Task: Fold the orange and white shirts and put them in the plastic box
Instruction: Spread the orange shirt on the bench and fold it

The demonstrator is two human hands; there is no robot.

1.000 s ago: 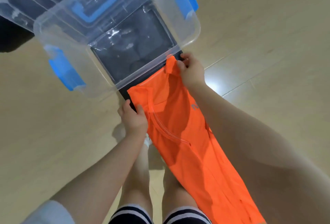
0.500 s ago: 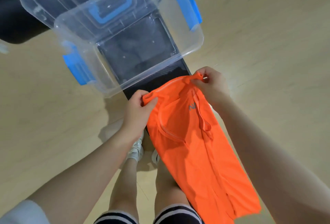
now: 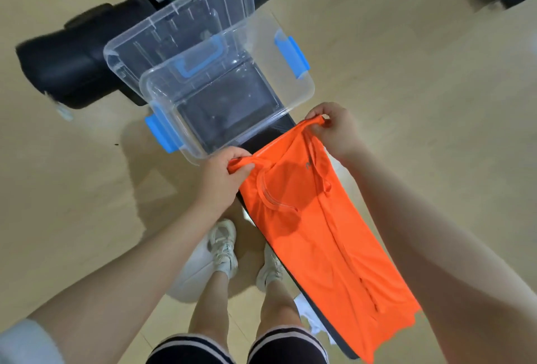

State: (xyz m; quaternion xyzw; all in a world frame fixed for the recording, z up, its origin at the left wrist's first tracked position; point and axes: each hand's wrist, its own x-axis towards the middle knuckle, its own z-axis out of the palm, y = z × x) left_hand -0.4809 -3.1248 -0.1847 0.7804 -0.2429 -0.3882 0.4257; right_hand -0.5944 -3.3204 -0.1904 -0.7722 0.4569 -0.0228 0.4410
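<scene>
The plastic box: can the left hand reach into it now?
Probably not yet: the left hand grips the orange shirt. The plastic box stands open just beyond it, nothing between.

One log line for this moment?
left hand: grips orange shirt | right hand: grips it | plastic box: open, no shirt inside

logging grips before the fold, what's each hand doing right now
Left hand: fingers pinch one top corner of the orange shirt.
Right hand: fingers pinch the other top corner.
</scene>
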